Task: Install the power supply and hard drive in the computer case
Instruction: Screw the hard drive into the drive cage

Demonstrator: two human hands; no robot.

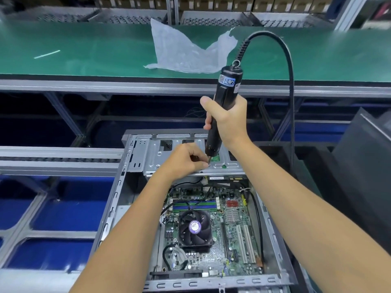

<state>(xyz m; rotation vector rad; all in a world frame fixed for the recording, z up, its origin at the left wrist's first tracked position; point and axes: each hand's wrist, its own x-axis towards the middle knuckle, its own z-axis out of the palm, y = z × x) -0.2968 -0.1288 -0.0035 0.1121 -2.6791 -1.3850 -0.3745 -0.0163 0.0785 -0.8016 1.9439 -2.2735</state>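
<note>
I see the green conveyor belt (88,49) across the far side, with a crumpled clear plastic bag (188,51) lying on it. Nearer to me sits the open computer case (118,197), its motherboard (220,229) exposed and a black CPU cooler fan (195,228) near the board's middle. At the case's far end is the metal drive cage (152,159), a bare sheet-steel bracket spanning the width. I cannot make out the power supply or the hard drive themselves; a small patch of green circuit board shows through a cage opening beside the tool's tip.

My right hand (228,121) is wrapped round the black electric screwdriver (222,106), fingers curled tight on the barrel, tool nearly upright with its bit down on the cage's top face. A black cable (291,81) arcs from the tool's top and drops to the right.

My left hand (186,159) rests on the cage, thumb and fingertips pinched together right at the bit; whatever they pinch is too small to tell.
</note>
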